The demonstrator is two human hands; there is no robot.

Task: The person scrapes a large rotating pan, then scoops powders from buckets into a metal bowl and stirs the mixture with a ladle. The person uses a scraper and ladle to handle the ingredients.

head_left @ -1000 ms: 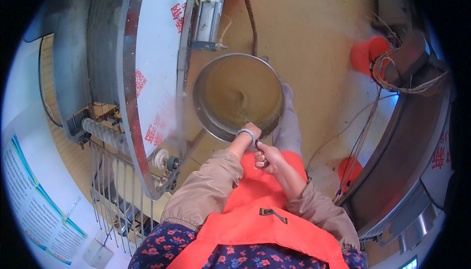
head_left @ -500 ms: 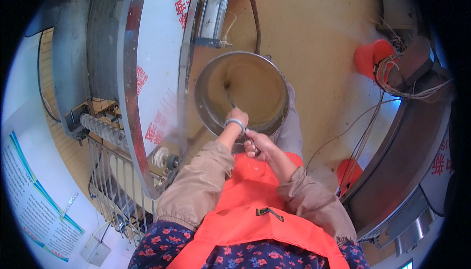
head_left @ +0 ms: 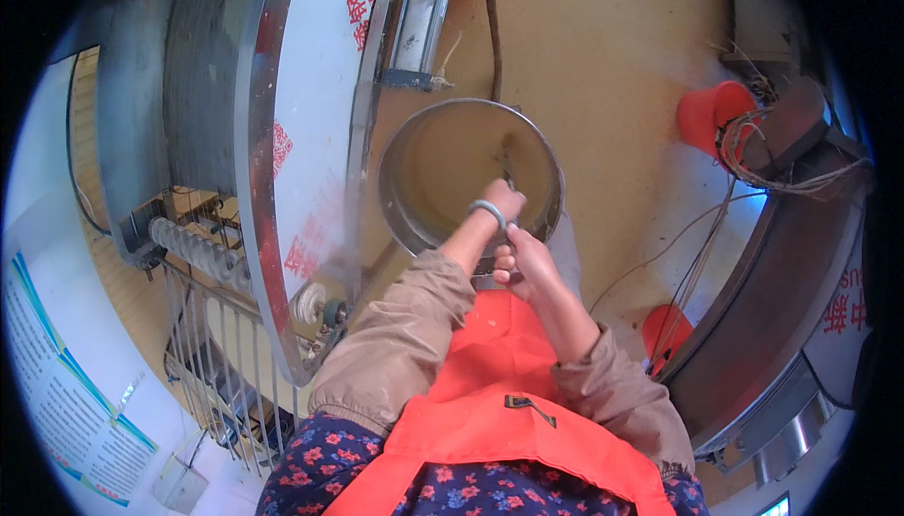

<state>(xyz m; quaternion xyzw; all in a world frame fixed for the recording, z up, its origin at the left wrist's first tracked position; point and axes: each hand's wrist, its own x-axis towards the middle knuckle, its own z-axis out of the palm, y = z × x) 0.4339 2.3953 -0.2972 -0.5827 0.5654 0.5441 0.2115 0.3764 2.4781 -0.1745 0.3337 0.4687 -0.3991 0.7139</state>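
A deep round metal pot (head_left: pixel 394 207) stands in front of my body, with tan-brown liquid (head_left: pixel 443 163) in it. My left hand (head_left: pixel 506 198), with a pale bangle at its wrist, is closed around the shaft of a thin long-handled stirring tool (head_left: pixel 509 173) over the pot. Nearer to me, by the pot's near rim, my right hand (head_left: pixel 525 260) is closed around the upper end of the same handle. The tool slants down to the right side of the pot; its lower end is under the liquid, so its shape is hidden.
A long metal-edged machine (head_left: pixel 254 139) with white panels runs along the left, rollers (head_left: pixel 200 250) below it. At the right stand a red bucket (head_left: pixel 708 119), bundled cables (head_left: pixel 744 144) and a dark curved machine body (head_left: pixel 744 318). A hose (head_left: pixel 492 26) lies beyond the pot.
Both hands have moved to the right, the left one also farther from me. The tool's lower end has swung from the left of the pot to the right. Both grips stay closed.
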